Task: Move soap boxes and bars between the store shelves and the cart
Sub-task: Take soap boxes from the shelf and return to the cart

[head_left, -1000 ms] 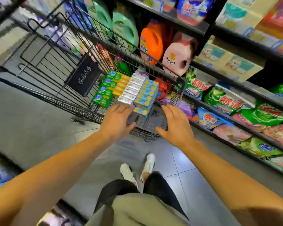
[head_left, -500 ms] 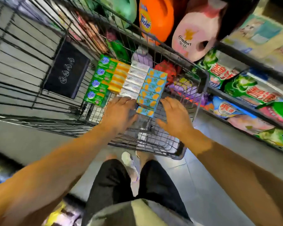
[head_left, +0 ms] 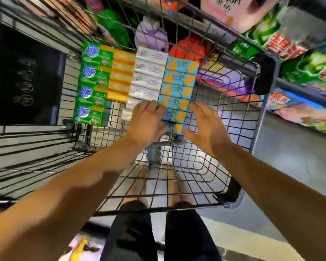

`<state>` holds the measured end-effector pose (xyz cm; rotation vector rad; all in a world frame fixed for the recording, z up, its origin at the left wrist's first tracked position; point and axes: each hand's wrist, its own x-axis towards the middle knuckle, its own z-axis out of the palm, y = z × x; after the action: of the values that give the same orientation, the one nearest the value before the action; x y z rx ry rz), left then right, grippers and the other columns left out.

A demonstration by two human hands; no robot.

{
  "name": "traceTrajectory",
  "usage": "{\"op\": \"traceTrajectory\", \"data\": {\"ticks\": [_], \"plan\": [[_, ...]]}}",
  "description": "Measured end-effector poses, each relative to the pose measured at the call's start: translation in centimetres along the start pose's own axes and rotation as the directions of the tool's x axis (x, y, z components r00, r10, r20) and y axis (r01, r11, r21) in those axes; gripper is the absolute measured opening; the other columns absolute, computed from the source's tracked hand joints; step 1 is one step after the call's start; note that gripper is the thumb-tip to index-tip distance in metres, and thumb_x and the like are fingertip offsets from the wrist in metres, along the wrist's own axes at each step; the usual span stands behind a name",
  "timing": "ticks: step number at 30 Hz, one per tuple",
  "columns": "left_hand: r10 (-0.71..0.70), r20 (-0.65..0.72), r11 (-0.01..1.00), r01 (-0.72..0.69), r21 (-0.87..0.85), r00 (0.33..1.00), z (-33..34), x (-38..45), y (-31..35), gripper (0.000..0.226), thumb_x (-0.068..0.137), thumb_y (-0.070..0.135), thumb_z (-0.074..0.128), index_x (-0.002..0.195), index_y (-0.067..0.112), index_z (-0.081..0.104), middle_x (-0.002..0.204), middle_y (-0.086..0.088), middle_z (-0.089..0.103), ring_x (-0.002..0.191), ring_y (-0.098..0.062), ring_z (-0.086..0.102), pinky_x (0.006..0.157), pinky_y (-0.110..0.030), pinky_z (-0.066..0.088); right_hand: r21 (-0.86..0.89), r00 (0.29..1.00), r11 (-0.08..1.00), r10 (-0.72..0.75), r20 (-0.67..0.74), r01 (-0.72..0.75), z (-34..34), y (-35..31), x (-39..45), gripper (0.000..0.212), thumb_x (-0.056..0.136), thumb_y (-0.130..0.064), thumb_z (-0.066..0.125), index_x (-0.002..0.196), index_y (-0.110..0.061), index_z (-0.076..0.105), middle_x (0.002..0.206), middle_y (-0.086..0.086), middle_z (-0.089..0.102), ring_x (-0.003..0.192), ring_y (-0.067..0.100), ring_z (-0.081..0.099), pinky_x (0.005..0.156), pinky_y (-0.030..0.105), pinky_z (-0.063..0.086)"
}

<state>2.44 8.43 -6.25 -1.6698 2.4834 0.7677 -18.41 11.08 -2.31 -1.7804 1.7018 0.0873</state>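
The soap boxes lie in 4 rows on the wire floor of the cart, packed side by side toward its far left corner. The blue and orange boxes form the right row, 6 visible, running from the far side toward the person. Touching them on the left is the row of white boxes, then the yellow boxes, then 4 green boxes against the cart's left side.

The left hand lies over the near ends of the white and blue rows, fingers bent down onto the boxes; whether its grip closes on any box cannot be told. The right hand hovers just right of the nearest blue and orange boxes, fingers straight and spread, thumb toward the boxes, its grip open and holding nothing.

A black panel stands at the cart's left side. Beyond the far and right edges, store shelves hold green and pink bags.
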Motion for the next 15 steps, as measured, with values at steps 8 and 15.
{"op": "traceTrajectory", "data": {"ticks": [8, 15], "plan": [[0.11, -0.137, 0.982, -0.087, 0.167, 0.984, 2.0, 1.6, -0.3, 0.058, 0.058, 0.031, 0.085, 0.108, 0.013, 0.061, 0.105, -0.008, 0.058, 0.102, -0.034, 0.049, 0.094, -0.045, 0.03, 0.086, 0.995, 0.995, 0.057, -0.082, -0.05, 1.9, 0.6, 0.2, 0.07, 0.087, -0.034, 0.07, 0.146, -0.01, 0.041, 0.15, 0.009, 0.038, 0.137, 0.03, 0.035, 0.114, 0.034, 0.026], [0.111, -0.112, 0.986, -0.094, 0.141, 0.988, 0.9, 1.2, 0.2, 0.052, 0.062, 0.035, 0.083, 0.105, 0.013, 0.064, 0.102, -0.006, 0.06, 0.101, -0.034, 0.053, 0.094, -0.045, 0.028, 0.156, 0.988, 0.982, 0.125, -0.091, -0.11, 0.5, 0.4, 0.0, 0.065, 0.089, -0.033, 0.069, 0.144, -0.011, 0.044, 0.151, 0.007, 0.037, 0.136, 0.029, 0.034, 0.113, 0.035, 0.031]]}}
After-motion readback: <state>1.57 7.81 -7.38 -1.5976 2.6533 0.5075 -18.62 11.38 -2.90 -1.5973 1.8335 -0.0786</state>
